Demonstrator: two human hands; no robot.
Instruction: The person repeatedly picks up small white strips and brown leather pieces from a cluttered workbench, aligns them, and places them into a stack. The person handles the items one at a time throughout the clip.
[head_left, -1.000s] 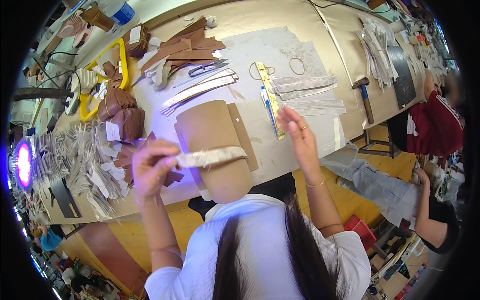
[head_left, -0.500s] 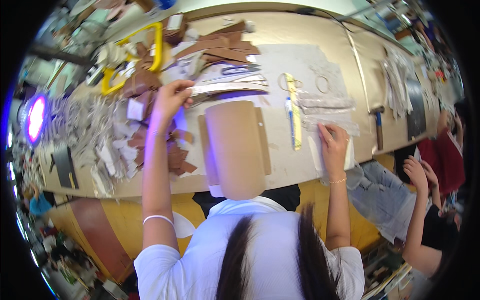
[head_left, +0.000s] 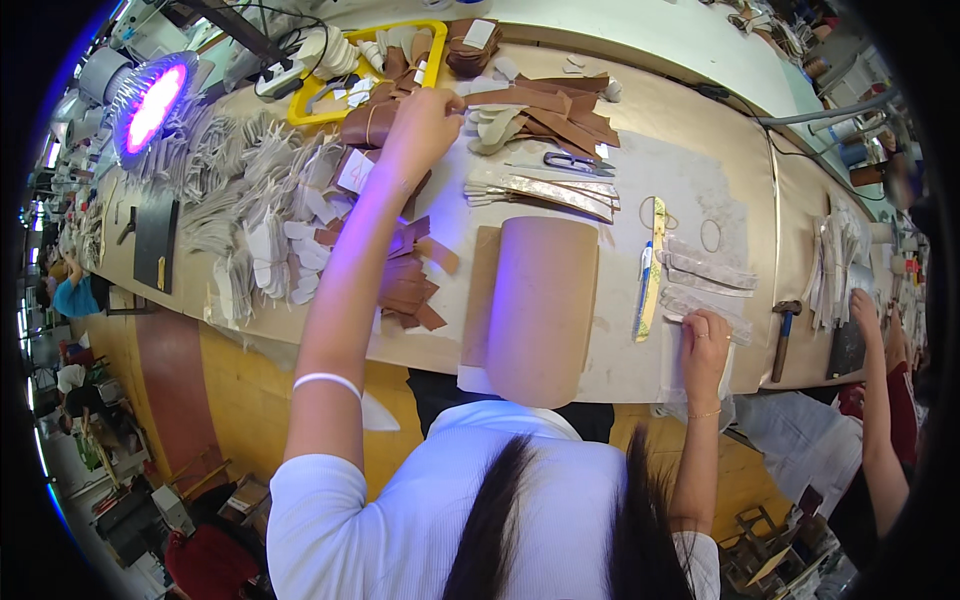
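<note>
A smooth, tan sheet-like piece (head_left: 543, 310) arches into a half-cylinder at the tabletop's (head_left: 620, 365) near edge, in front of the person, with flat tan panels showing on either side. Beyond it lie slim, whitish strips (head_left: 545, 192) with brown undersides, thread snips (head_left: 578, 162) and a loose heap of matte brown strips (head_left: 560, 112). To the right are pale, crinkled strips (head_left: 712, 272), a yellow ruler (head_left: 651, 300) and a blue-and-white pen (head_left: 644, 275).

The left hand (head_left: 425, 128) is stretched out over banded brown bundles (head_left: 366, 127), its fingers curled in; whether it grips anything cannot be told. The right hand (head_left: 706, 343) has its fingers bent and close together, at the lowest pale strip; a pinch cannot be made out.

A yellow, open-framed tray (head_left: 438, 52) holds brown pieces and small whitish scraps.
</note>
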